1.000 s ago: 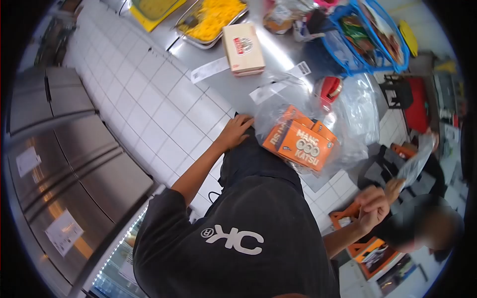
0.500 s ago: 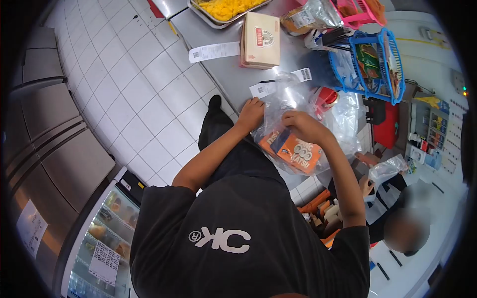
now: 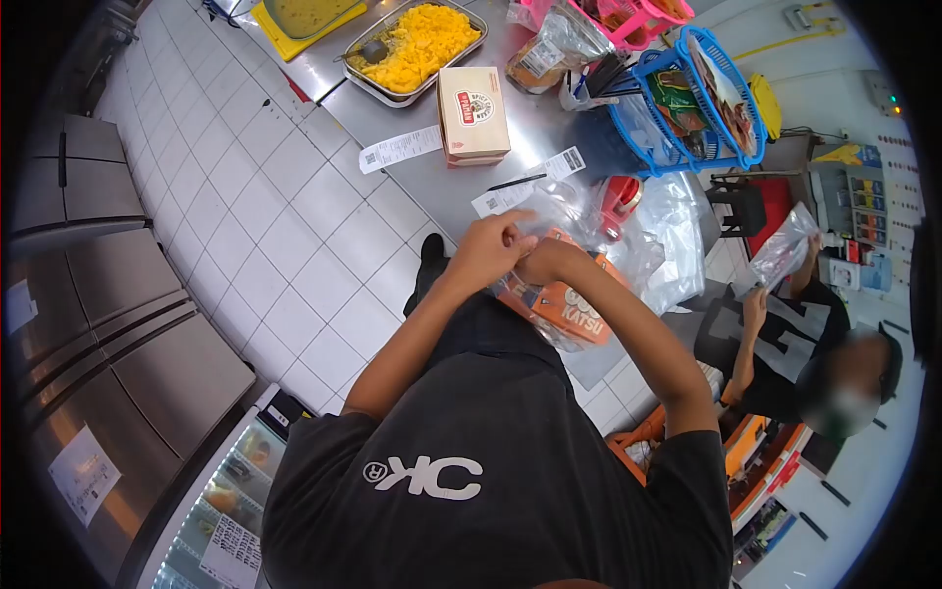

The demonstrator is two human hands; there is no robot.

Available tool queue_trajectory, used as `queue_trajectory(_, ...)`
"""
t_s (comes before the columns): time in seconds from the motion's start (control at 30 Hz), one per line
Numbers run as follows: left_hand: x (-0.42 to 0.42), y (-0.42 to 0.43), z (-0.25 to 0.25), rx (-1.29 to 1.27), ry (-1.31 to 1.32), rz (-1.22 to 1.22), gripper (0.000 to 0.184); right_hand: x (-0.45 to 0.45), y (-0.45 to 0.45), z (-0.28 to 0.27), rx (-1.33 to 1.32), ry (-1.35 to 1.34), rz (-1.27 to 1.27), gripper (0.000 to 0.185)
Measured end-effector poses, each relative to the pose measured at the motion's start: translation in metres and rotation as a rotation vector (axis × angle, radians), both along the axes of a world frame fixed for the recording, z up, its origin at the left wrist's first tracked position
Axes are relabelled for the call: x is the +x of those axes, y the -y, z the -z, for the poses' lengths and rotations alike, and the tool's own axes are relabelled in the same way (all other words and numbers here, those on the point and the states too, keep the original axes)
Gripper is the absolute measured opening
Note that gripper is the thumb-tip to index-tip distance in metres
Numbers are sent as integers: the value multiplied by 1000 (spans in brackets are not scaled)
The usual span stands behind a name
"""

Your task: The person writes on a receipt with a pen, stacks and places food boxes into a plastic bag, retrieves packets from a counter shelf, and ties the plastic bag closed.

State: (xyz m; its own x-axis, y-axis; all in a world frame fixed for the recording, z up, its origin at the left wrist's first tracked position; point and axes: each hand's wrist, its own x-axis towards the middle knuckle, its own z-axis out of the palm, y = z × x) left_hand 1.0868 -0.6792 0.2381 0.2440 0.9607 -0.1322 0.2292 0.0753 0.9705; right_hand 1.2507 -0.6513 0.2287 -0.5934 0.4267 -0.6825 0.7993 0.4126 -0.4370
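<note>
A clear plastic bag [image 3: 574, 342] at the table edge in front of me holds orange boxes [image 3: 586, 306], one printed "KATSU". My left hand [image 3: 487, 252] and my right hand [image 3: 551, 263] meet above it, fingers closed around the bag's gathered top. My hands partly cover the bag and the boxes. Just beyond my hands is a red tape dispenser [image 3: 618, 199], beside more clear plastic bags [image 3: 682, 236]. A receipt with a black pen [image 3: 515, 183] across it lies a little farther up the table.
A beige takeaway box [image 3: 473, 116] stands on the metal table beside a long receipt [image 3: 400, 149]. Behind it is a tray of yellow food [image 3: 417, 49]. Blue baskets [image 3: 687, 108] hold packets. At right, a co-worker [image 3: 775, 344] lifts a clear bag [image 3: 782, 250].
My hands have come together over the bag's top; before, my left hand was apart at the table edge. The view has shifted, and the co-worker has raised their clear bag.
</note>
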Motion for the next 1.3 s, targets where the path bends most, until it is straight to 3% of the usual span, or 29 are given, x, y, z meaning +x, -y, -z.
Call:
queue_trajectory(0.07, 14, -7, 4, -206, 436, 60, 33, 6, 3, 8, 53, 5, 40, 26)
queue_trajectory(0.1, 13, -9, -5, -192, 437, 57, 33, 8, 2, 13, 82, -21, 34, 26)
queue_trajectory(0.2, -12, 10, -45, 160, 291, 495, 28, 14, 1, 13, 123, -46, 45, 25)
queue_trajectory(0.23, -21, 10, -39, 156, 289, 494, 28, 14, -1, 11, 137, -49, 50, 25)
queue_trajectory(0.3, -39, 8, -11, -164, 659, 335, 26, 12, -8, 16, 157, -51, 51, 25)
queue_trajectory(0.33, -46, 0, 27, -221, 499, 209, 30, 10, -13, 24, 167, -50, 53, 24)
queue_trajectory(0.37, -42, -4, 74, -214, 497, 205, 30, 10, -18, 28, 172, -51, 55, 24)
queue_trajectory(0.43, -29, -8, 150, 521, -300, 132, 31, 8, -26, 35, 183, -46, 51, 24)
queue_trajectory(0.53, 1, 4, 163, 484, -484, 256, 19, 11, -27, 35, 188, -41, 49, 23)
queue_trajectory(0.63, 29, 4, 183, 487, -600, 218, 9, 17, -26, 37, 200, -39, 50, 23)
queue_trajectory(0.7, 26, 0, 185, 487, -615, 218, 10, 20, -26, 39, 207, -40, 59, 23)
queue_trajectory(0.9, 0, 23, 179, 263, -312, 197, 9, 43, -22, 29, 239, -68, 122, 22)
queue_trajectory(0.97, 1, 28, 179, 184, -236, 86, 7, 51, -23, 31, 248, -76, 135, 22)
queue_trajectory(1.3, 33, -5, 159, 210, -391, 65, 9, 66, -19, 35, 262, -136, 179, 20)
